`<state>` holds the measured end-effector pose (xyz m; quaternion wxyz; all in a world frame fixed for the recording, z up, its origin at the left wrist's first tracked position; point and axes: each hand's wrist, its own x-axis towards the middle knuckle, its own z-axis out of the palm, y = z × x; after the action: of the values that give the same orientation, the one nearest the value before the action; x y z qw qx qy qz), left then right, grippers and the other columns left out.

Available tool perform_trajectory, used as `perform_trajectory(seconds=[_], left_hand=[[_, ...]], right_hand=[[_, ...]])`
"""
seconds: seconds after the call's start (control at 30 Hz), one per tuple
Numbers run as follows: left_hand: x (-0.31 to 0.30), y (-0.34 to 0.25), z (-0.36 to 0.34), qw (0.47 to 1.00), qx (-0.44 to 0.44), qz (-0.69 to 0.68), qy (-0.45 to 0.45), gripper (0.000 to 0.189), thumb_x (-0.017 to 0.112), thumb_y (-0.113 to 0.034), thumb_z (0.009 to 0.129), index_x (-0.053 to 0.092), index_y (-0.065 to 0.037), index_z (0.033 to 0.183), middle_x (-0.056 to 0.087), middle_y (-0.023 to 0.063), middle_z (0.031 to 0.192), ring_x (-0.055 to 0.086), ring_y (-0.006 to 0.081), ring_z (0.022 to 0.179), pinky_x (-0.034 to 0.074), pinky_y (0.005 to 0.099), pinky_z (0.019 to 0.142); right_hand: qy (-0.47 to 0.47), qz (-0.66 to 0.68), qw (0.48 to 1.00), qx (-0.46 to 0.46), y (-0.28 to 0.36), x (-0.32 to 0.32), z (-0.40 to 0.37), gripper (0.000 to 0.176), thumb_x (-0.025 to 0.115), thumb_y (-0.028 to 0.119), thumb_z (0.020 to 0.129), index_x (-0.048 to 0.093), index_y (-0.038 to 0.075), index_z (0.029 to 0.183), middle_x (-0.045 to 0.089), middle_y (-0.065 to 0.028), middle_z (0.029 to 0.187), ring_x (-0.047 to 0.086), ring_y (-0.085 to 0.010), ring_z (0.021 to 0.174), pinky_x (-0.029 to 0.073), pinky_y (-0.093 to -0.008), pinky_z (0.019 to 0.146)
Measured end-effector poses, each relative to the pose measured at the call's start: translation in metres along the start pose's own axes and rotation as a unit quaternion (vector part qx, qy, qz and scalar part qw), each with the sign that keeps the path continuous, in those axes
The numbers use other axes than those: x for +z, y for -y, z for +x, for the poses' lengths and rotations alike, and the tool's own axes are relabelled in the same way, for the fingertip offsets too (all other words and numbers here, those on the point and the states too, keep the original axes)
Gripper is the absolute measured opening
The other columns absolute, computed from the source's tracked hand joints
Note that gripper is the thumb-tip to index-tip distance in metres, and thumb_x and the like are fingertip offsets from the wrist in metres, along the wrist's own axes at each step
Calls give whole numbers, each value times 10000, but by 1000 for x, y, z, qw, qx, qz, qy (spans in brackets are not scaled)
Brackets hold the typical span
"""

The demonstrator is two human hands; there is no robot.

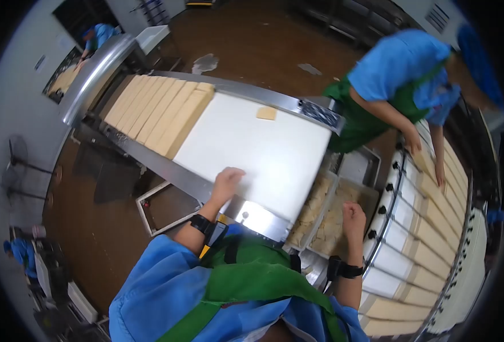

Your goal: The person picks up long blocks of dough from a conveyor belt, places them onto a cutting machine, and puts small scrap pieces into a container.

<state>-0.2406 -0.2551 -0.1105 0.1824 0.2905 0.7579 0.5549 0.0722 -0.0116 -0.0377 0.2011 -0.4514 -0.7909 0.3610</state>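
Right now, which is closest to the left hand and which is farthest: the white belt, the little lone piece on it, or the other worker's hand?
1. White belt: right under the left hand, at the belt's near edge.
2. Little lone piece: across the belt, by its far edge.
3. Other worker's hand: far off to the right, past the belt's end.
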Motion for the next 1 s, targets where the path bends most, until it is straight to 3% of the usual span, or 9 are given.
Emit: perform_trajectory(seconds=[0.1, 0.13, 0.2, 0.3, 0.4, 0.53, 0.63, 0.73, 1.0], left_hand=[[-59, 42, 19, 992, -67, 8, -111, 157, 565, -66, 841, 642, -28, 974, 632, 106, 946, 586, 220, 906, 458, 335, 799], [-79, 60, 27, 985, -85, 14, -149, 188, 578, -87, 830, 634, -35, 1002, 640, 125, 964, 596, 263, 936, 466, 374, 817], [-116, 112, 39, 920, -40, 318, -226, 441, 628, -218, 820, 520, -63, 1219, 534, 184, 1205, 518, 326, 1093, 433, 445, 885], [-150, 82, 61, 833, -253, 423, -251, 726, 685, -357, 770, 355, -105, 1366, 335, 235, 1369, 422, 425, 1162, 397, 503, 924], [-178, 80, 82, 848, -316, 381, -190, 856, 692, -438, 747, 263, -121, 1417, 228, 260, 1410, 407, 469, 1142, 403, 507, 926], [-180, 75, 97, 832, -286, 458, -129, 887, 678, -500, 730, 272, -135, 1428, 325, 236, 1355, 482, 413, 1037, 436, 461, 854], [-176, 73, 93, 819, -253, 499, -131, 891, 673, -527, 719, 297, -134, 1424, 400, 197, 1295, 521, 365, 919, 446, 420, 775], [-173, 84, 90, 802, -203, 540, -154, 894, 666, -564, 702, 343, -115, 1404, 460, 147, 1228, 519, 324, 818, 438, 391, 707], [-176, 84, 89, 813, -189, 536, -122, 916, 657, -545, 717, 313, -57, 1411, 461, 201, 1220, 498, 319, 797, 438, 389, 701]], right_hand=[[26, 22, 998, -60, 22, 57, 33, 238, 647, 205, 825, 619, -31, 830, 648, -186, 946, 615, -320, 890, 465, -350, 806], [57, -18, 998, -17, 48, 71, 40, 241, 660, 215, 813, 626, -15, 877, 640, -183, 963, 598, -325, 941, 454, -363, 835], [72, -49, 993, -85, 68, 109, 61, 240, 658, 210, 810, 623, -3, 915, 631, -180, 995, 584, -320, 977, 445, -370, 854], [94, -72, 980, -158, 85, 178, 95, 321, 649, 239, 809, 606, -2, 1016, 596, -192, 1094, 533, -336, 1069, 414, -399, 913], [98, -184, 962, -174, 107, 250, 121, 488, 621, 314, 820, 537, -25, 1161, 510, -216, 1238, 441, -366, 1181, 344, -445, 994], [145, -256, 948, -118, 167, 326, 150, 747, 554, 443, 845, 330, -46, 1362, 302, -232, 1429, 254, -404, 1318, 217, -497, 1074], [160, -270, 944, -104, 204, 381, 174, 796, 511, 480, 866, 224, -15, 1419, 177, -209, 1492, 189, -388, 1358, 193, -495, 1083], [145, -255, 949, -119, 242, 431, 204, 788, 482, 501, 877, 192, 40, 1447, 119, -190, 1514, 168, -386, 1370, 192, -487, 1087], [185, -285, 933, -121, 329, 500, 226, 814, 421, 619, 855, 190, 135, 1467, 102, -174, 1521, 154, -420, 1364, 198, -484, 1090]])
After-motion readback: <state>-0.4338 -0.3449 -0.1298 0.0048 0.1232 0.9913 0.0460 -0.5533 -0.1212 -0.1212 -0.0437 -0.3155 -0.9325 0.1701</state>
